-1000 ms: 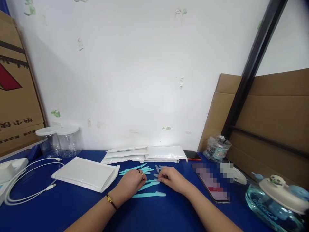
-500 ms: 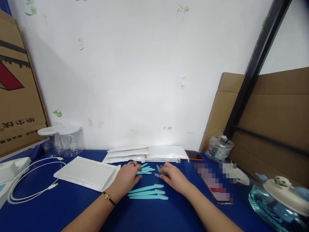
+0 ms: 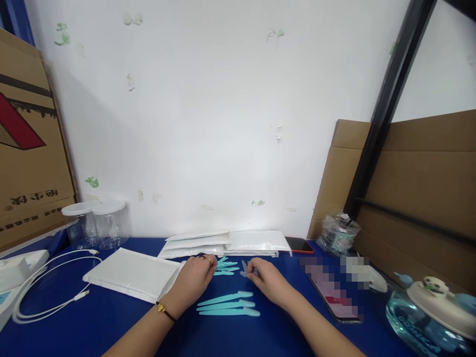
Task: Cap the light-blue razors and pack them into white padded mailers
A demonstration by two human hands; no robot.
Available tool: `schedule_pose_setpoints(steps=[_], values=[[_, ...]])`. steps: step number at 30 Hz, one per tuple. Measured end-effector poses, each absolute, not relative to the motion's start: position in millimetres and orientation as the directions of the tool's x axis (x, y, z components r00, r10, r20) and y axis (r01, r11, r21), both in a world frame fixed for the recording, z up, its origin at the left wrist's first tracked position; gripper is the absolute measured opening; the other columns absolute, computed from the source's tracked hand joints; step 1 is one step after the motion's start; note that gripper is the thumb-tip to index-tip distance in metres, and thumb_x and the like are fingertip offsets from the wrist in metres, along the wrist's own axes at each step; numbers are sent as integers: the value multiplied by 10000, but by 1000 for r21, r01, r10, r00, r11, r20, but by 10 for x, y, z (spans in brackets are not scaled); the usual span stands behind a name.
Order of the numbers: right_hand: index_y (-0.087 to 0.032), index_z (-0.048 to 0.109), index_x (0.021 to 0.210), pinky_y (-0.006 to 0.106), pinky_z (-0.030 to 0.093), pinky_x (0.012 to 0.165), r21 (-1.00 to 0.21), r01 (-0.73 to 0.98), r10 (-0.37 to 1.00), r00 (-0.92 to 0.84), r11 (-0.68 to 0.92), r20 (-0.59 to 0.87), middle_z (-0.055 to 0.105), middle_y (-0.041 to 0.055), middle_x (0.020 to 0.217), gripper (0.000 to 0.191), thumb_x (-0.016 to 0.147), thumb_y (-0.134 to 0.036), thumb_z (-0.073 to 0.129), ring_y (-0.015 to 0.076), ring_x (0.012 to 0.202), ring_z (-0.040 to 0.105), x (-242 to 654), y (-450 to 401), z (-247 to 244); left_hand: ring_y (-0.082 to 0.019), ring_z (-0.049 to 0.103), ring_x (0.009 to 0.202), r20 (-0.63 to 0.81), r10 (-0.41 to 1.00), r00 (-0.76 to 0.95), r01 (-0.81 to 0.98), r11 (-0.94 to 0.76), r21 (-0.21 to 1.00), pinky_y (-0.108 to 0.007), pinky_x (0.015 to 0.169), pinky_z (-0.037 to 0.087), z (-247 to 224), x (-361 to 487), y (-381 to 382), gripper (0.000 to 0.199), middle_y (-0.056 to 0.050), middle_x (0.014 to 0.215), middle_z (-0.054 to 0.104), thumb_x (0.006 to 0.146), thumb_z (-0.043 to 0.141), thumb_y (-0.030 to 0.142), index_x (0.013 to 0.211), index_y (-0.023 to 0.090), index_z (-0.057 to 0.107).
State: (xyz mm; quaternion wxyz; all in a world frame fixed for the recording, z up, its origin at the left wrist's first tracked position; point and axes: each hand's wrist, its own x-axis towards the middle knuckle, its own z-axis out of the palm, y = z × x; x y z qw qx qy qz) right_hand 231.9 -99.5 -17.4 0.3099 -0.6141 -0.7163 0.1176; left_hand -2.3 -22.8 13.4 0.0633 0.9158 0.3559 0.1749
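Three teal eyebrow razors (image 3: pixel 227 304) lie side by side in front of my hands. My left hand (image 3: pixel 195 277) is closed, fingers curled, at the left edge of a loose pile of several more teal razors (image 3: pixel 226 267); whatever it pinches is hidden behind the fingers. Small clear blade covers (image 3: pixel 243 269) lie just left of my right hand (image 3: pixel 268 280). Its thumb and fingertips are pinched together, with a bit of clear plastic showing between them, seemingly a cover.
White padded mailers (image 3: pixel 256 241) are stacked by the wall; another mailer (image 3: pixel 130 272) lies left. Two clear jars (image 3: pixel 110 225), a white cable (image 3: pixel 52 317) and a cardboard box (image 3: pixel 29 163) are farther left. On the right are a phone (image 3: pixel 330 292), a wrapped cup (image 3: pixel 338 235) and a teal bottle (image 3: pixel 412 317).
My left hand has drawn its fingers together and slightly back from the razor pile. The right fingers have closed, and a clear cover that lay beside them has left the table. The view has tilted up slightly.
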Motion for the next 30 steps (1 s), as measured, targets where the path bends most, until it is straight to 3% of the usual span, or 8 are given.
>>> schedule_pose_setpoints(steps=[5, 16, 24, 30], values=[[-194, 549, 829, 222, 391, 600, -678, 687, 927, 16, 262, 375, 582, -3, 730, 133, 880, -291, 474, 135, 667, 527, 2360, -1022, -57, -163, 557, 730, 285, 664, 691, 567, -743, 357, -245, 650, 352, 81, -10, -237, 208, -14, 792, 613, 915, 336, 259, 826, 211, 518], [-196, 581, 820, 225, 397, 606, -665, 690, 929, -27, 285, 370, 591, -5, 723, 105, 854, -253, 501, 136, 664, 534, 2243, -1044, -8, -169, 567, 774, 239, 650, 721, 534, -741, 406, -251, 688, 381, 128, 43, -292, 246, -26, 820, 626, 908, 329, 280, 847, 206, 555], [-202, 640, 837, 224, 396, 610, -639, 718, 942, -67, 275, 330, 642, -2, 753, 146, 854, -262, 508, 141, 679, 556, 2335, -1057, 22, -159, 581, 763, 155, 662, 733, 548, -710, 442, -235, 659, 372, 201, 56, -359, 187, -4, 822, 651, 855, 451, 324, 885, 226, 608], [-199, 644, 789, 250, 409, 674, -476, 857, 947, -45, 200, 318, 634, 22, 806, 126, 788, -139, 533, 165, 750, 572, 2689, -1015, -72, -181, 580, 736, 166, 792, 588, 745, -610, 272, -253, 594, 346, 106, -149, -127, 132, -13, 816, 641, 763, 541, 332, 821, 220, 581]])
